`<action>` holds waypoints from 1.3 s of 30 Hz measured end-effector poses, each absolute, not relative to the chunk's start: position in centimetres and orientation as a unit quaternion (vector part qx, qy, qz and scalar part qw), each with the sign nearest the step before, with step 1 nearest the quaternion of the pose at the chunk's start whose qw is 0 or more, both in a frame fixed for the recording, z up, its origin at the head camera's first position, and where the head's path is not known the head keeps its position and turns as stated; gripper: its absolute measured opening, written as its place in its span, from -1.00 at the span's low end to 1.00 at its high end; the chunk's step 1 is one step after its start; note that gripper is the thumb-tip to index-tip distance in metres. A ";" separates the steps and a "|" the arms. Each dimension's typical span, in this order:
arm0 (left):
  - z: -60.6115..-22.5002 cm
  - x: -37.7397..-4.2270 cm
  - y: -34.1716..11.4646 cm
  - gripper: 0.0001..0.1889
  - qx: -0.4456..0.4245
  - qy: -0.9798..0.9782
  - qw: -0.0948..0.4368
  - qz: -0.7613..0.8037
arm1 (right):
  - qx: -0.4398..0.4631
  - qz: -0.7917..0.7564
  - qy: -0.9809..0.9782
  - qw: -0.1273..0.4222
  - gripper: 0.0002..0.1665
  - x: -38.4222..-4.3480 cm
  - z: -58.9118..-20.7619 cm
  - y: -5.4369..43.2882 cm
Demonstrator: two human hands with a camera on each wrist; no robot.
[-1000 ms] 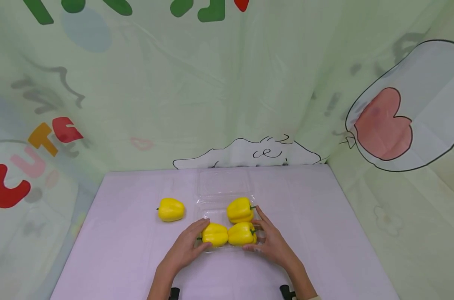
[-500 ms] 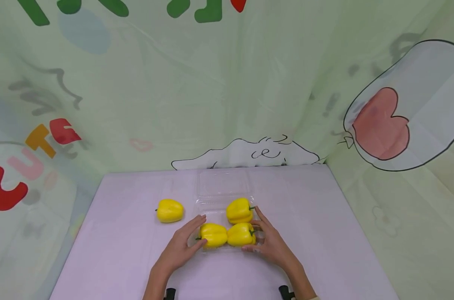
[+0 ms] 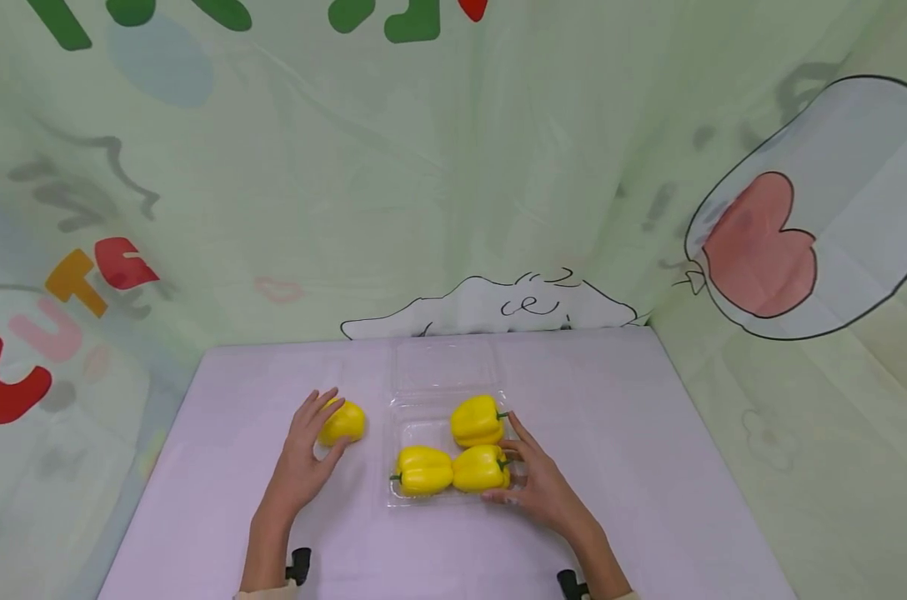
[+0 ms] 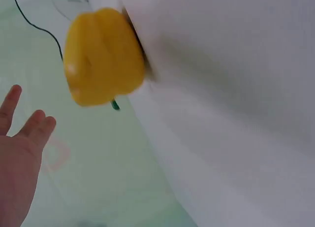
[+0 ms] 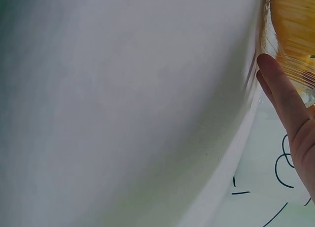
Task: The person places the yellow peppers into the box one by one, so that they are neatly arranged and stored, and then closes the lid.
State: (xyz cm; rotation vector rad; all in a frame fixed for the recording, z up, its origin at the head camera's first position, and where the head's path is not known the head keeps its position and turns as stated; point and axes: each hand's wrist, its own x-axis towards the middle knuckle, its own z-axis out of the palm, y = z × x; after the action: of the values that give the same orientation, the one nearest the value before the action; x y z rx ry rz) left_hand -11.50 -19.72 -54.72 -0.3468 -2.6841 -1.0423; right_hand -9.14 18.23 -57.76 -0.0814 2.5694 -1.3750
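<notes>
Three yellow bell peppers lie in a clear plastic container: one at the back right (image 3: 477, 420), one at the front left (image 3: 425, 471) and one at the front right (image 3: 481, 468). A loose yellow bell pepper (image 3: 348, 422) lies on the table left of the container (image 3: 408, 417). My left hand (image 3: 303, 454) is spread beside this loose pepper. In the left wrist view a gap shows between that hand's fingers (image 4: 35, 131) and the pepper (image 4: 103, 57). My right hand (image 3: 539, 479) rests against the container's right side, its fingers (image 5: 283, 91) fairly straight along the clear wall.
The container's transparent lid (image 3: 444, 367) lies flipped back behind it. A pale lilac cloth covers the table (image 3: 611, 417). A printed light green curtain (image 3: 348, 167) hangs along the back and both sides.
My left hand has left the front-left pepper in the container and moved left to the loose pepper. The right hand has stayed at the container's right side.
</notes>
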 end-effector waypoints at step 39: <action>-58.7 -13.5 -23.1 -0.31 -0.055 -0.901 -0.001 -0.430 | -0.030 -0.469 0.876 0.109 0.05 -9.1 -57.9 18.3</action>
State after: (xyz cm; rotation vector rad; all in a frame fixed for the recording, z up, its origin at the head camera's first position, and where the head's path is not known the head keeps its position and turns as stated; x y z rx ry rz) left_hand -13.50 -23.07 -58.67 -0.1743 -2.8330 -1.3509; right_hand -9.06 18.32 -57.86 -0.0875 2.5771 -1.3789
